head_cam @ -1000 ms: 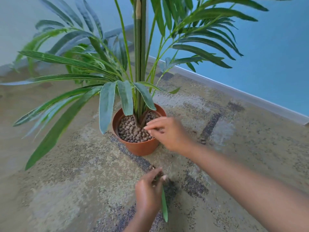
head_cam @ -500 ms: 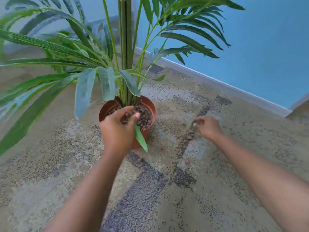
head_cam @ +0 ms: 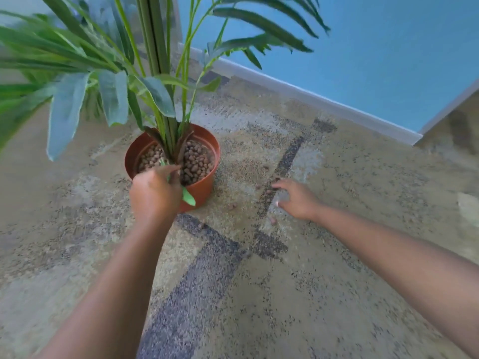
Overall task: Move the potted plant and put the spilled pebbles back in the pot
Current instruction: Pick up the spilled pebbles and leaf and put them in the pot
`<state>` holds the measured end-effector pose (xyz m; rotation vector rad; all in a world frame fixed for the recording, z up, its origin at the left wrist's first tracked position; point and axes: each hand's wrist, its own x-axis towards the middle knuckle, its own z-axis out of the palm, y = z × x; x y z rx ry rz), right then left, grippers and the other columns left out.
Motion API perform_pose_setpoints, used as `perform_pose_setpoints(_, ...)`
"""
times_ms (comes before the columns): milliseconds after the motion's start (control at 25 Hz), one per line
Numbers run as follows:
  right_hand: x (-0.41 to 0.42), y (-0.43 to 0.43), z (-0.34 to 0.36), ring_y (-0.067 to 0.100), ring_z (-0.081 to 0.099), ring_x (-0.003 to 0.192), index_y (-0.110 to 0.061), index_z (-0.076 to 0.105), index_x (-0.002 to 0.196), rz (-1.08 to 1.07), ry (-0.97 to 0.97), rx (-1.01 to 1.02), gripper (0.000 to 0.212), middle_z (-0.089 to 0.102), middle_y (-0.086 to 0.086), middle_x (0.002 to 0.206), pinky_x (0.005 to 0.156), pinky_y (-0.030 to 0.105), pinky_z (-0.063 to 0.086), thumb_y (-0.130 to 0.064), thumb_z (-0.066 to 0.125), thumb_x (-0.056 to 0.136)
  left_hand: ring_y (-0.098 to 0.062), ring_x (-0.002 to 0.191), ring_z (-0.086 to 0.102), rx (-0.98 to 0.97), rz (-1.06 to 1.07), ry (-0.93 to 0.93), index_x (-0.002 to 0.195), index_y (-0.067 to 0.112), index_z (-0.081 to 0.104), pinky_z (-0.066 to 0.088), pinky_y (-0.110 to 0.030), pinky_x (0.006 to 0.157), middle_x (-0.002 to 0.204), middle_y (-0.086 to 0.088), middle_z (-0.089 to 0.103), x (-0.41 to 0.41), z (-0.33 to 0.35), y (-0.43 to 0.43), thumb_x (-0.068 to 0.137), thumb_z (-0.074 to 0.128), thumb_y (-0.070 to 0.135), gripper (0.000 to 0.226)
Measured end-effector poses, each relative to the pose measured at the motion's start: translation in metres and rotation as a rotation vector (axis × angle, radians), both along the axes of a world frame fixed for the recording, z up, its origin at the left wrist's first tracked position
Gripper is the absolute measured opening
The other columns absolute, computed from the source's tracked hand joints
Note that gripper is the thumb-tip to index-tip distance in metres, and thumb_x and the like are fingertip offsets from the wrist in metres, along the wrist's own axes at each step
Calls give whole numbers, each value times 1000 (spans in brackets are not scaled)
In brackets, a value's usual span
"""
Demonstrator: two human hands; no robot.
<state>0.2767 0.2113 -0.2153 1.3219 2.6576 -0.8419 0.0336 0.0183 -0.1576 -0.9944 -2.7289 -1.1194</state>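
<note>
Since half a second ago the left hand (head_cam: pixel 155 195) has stayed at the near rim of the terracotta pot (head_cam: pixel 204 187), while the right hand (head_cam: pixel 295 200) has opened out, its fingers now spread instead of bunched.

From the head camera: the left hand is closed, its fingertips over the clay pebbles (head_cam: pixel 197 161) that fill the pot; a loose green leaf (head_cam: pixel 188 196) sticks out from under its fingers, and whether any pebbles are in the grip cannot be told. The right hand is low over the patterned carpet (head_cam: pixel 337 281), palm down, fingers loosely apart and holding nothing — just beside a few spilled pebbles (head_cam: pixel 272 220) scattered along a dark stripe of the carpet, to the right of the pot. The palm plant (head_cam: pixel 155 60) stands upright in the pot, its fronds spreading left and overhead. Behind it runs a grey skirting board (head_cam: pixel 324 102) under a blue wall (head_cam: pixel 388 47).
</note>
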Motion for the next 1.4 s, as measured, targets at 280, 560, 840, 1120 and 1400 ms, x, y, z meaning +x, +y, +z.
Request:
perform_pose_setpoints(280,-4,-39,75,13,60,109,-24,68,114,-355,328,-161,30,63,1,129,91,25,44,-12,70,87,-13,73,69,51,31,-136,99,21,78,53,-19,63,96,-2,77,9,54,-8,82,66,21,21)
perform_pose_setpoints(560,40,-102,148,3,66,79,-15,72,104,-789,500,-439,23,70,1,112,60,8,53,0,67,86,16,61,57,144,90,-459,100,8,72,45,-4,63,89,2,68,56,135,-30,87,67,20,18)
perform_pose_setpoints(840,59,-106,247,13,74,80,-13,74,88,-1020,611,-579,18,73,3,98,84,27,58,4,71,82,0,65,68,55,173,-605,81,40,72,56,-25,68,79,16,72,103,228,-35,80,77,20,20)
perform_pose_setpoints(1120,67,-94,288,19,73,83,-13,75,88,-996,495,-677,19,76,9,93,83,28,57,4,73,80,-2,69,67,-49,202,-604,94,20,78,60,-33,76,90,1,78,151,275,-17,80,77,12,16)
perform_pose_setpoints(1400,71,-32,262,19,74,79,-14,77,87,-795,385,-763,16,77,4,89,73,23,57,0,74,80,-17,75,70,-3,371,-580,91,14,79,59,-37,76,81,1,76,196,239,48,82,75,16,10)
